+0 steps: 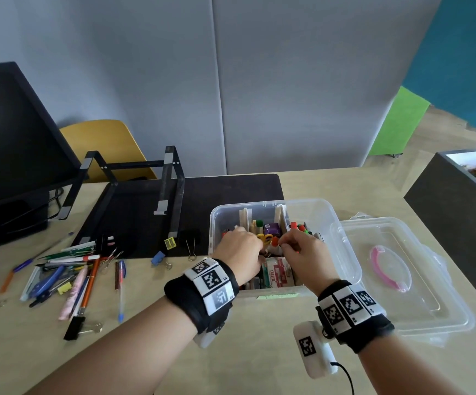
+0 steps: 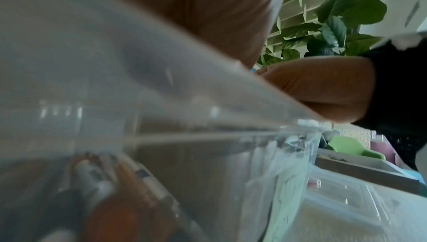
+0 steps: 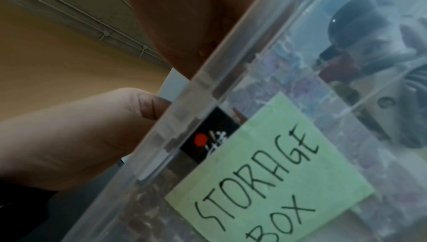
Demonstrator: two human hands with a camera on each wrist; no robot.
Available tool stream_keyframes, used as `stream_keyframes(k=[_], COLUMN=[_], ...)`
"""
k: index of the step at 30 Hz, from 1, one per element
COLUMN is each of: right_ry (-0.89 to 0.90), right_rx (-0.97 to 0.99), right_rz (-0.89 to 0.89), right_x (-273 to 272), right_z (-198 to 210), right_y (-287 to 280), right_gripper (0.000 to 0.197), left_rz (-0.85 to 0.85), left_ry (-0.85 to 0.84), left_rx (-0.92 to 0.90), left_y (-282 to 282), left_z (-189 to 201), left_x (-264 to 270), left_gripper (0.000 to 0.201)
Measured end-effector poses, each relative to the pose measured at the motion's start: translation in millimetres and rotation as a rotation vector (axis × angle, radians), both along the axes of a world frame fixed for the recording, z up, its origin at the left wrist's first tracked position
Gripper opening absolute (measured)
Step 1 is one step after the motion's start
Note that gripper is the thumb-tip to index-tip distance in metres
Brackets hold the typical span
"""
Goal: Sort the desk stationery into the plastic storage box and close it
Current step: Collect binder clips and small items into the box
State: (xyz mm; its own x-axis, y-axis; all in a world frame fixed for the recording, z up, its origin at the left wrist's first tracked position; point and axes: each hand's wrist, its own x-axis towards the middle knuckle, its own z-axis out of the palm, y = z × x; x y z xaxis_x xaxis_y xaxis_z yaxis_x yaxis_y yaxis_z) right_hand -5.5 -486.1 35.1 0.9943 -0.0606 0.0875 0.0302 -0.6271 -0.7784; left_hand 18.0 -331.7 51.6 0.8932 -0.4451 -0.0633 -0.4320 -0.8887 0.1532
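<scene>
The clear plastic storage box (image 1: pixel 327 220) stands open on the desk, split by dividers and holding markers, scissors (image 1: pixel 265 238) and an eraser pack (image 1: pixel 278 273). Its green "STORAGE BOX" label (image 3: pixel 272 163) fills the right wrist view. Both hands reach inside. My left hand (image 1: pixel 239 246) dips into the left and middle compartments, its fingertips hidden. In the right wrist view its thumb (image 3: pixel 143 103) presses a white flat piece (image 3: pixel 175 85) at the rim. My right hand (image 1: pixel 299 246) has curled fingers pinching something small over the middle. The lid (image 1: pixel 419 295) lies beside the box.
Several pens, pencils and clips (image 1: pixel 68 275) lie loose at the left, with binder clips (image 1: pixel 159 259) near the black mat (image 1: pixel 225 189). A laptop stand (image 1: pixel 171 183) and a monitor (image 1: pixel 11 155) stand behind them. A dark planter (image 1: pixel 453 223) borders the right.
</scene>
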Motion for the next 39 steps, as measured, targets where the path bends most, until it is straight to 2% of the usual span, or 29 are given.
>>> stream_keyframes(k=[4,10,13,17,20,24,27,30,33,35,37,39], right_ry=[-0.002,0.008,0.008,-0.006,-0.067,-0.138,-0.116,-0.068,-0.001,0.073,0.162,0.241], right_rx=[-0.012,0.009,-0.002,-0.001,-0.007,-0.025,-0.008,-0.023,-0.062,-0.086,-0.113,-0.131], right_rz=[0.001,0.012,0.003,-0.012,0.02,0.096,0.165,0.217,0.285,0.332,0.36,0.358], right_x=[0.9,0.5,0.6,-0.6,-4.6,-13.2,-16.3,-16.9,-16.6,-15.4,-14.2,-11.9], right_z=[-1.1,-2.7,-1.8,0.2,5.6,19.9,25.6,24.9,21.1,16.6,10.4,2.5], right_y=[-0.4,-0.9,-0.2,2.9,11.9,36.2,61.9,92.2,126.6,150.2,172.4,192.0], right_gripper=[0.01,0.012,0.011,0.01,0.008,0.007,0.01,0.005,0.009,0.016,0.023,0.027], left_rz=[-0.033,-0.031,-0.009,0.071,0.164,0.334,0.425,0.45,0.51,0.57,0.582,0.574], left_ry=[-0.086,-0.045,-0.082,-0.191,-0.257,-0.165,0.011,0.173,0.288,0.325,0.339,0.401], left_rx=[0.162,0.149,0.074,-0.174,-0.255,-0.28,-0.244,-0.207,-0.165,-0.071,0.023,0.036], left_y=[0.5,7.4,12.0,27.0,48.1,88.4,126.6,168.6,210.2,233.8,257.4,277.9], left_z=[-4.6,-7.5,-6.9,-5.3,-1.8,-1.4,-7.5,-14.4,-24.4,-31.6,-43.5,-53.4], left_x=[-4.0,-5.6,-8.4,-13.0,-17.9,-28.7,-32.4,-33.5,-34.9,-37.9,-41.9,-48.5], left_gripper=[0.028,0.036,0.033,0.018,0.009,0.016,0.022,0.026,0.032,0.032,0.031,0.037])
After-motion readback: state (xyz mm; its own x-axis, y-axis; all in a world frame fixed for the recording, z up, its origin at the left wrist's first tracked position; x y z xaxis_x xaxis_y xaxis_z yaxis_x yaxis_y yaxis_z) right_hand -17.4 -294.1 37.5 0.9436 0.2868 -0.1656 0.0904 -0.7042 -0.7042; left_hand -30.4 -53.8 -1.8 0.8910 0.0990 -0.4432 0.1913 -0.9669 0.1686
